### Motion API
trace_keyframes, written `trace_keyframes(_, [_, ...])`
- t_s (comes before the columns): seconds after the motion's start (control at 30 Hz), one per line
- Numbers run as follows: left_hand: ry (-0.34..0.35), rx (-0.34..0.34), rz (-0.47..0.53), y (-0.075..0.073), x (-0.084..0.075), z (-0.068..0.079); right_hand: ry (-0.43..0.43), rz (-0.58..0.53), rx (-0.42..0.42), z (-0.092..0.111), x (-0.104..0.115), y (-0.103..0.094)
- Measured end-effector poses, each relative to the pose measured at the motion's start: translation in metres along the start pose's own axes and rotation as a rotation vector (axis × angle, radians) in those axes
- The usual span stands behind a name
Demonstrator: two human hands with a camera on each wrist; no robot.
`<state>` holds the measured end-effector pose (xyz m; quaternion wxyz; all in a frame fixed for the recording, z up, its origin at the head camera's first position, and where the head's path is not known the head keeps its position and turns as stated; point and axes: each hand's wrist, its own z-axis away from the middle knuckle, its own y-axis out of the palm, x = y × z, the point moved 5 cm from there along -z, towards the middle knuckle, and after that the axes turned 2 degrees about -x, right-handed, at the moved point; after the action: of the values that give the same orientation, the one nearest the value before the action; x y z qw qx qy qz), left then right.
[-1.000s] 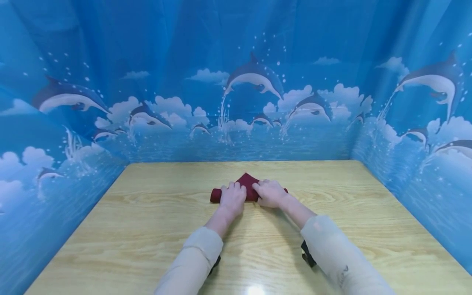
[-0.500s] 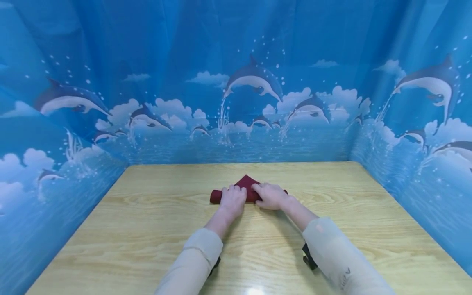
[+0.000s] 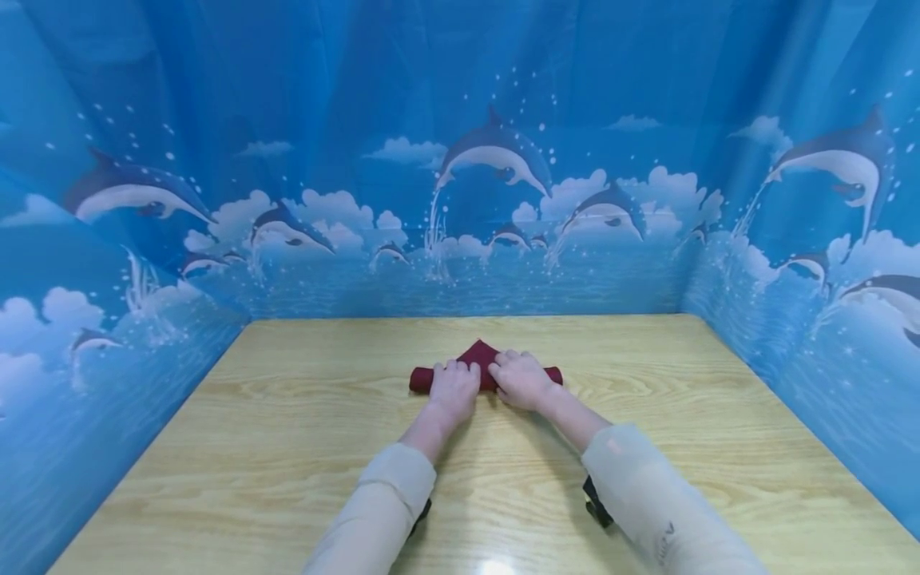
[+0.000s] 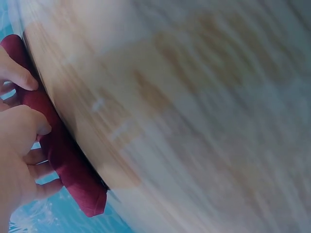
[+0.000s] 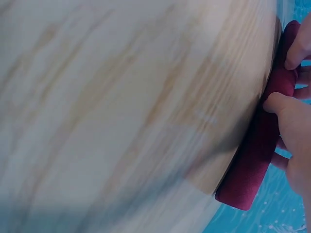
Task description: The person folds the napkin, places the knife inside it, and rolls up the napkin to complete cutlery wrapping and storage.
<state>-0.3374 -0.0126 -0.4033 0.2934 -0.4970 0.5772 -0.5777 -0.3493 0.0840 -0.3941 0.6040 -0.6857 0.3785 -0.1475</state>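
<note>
A dark red cloth (image 3: 477, 352) lies near the far side of the table, rolled into a tube with one flat triangular corner pointing away from me. My left hand (image 3: 454, 390) grips the roll left of its middle, thumb on the near side and fingers over the far side. Just right of the middle, my right hand (image 3: 522, 379) holds it the same way. The rolled cloth's left end (image 4: 86, 194) sticks out past the left hand in the left wrist view. In the right wrist view the roll's other end (image 5: 240, 189) extends beyond the right hand.
The wood-grain table (image 3: 316, 447) spreads around the cloth on all sides. A blue curtain (image 3: 345, 279) printed with dolphins and clouds rises behind the table and along both sides. Black straps (image 3: 596, 503) of the wrist cameras show under the sleeves.
My right hand has shifted slightly left along the roll, so more of the roll's right end shows. The left hand and the cloth stay nearly where they were.
</note>
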Motion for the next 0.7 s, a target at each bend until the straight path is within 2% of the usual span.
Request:
trace_keyframes(0.1, [-0.004, 0.0, 0.025, 0.0003, -0.0003, -0.0001, 0.014, -0.007, 0.023, 0.0008, -0.001, 0.0018])
trace_keyframes(0.37, [0.009, -0.005, 0.023, -0.0049, 0.0024, 0.0008, 0.087, -0.115, 0.058, 0.0013, -0.0047, 0.0006])
trace_keyframes(0.7, [0.015, -0.033, 0.034, -0.0088, 0.0052, 0.0049, 0.085, -0.176, 0.068, 0.0026, -0.0058, 0.0037])
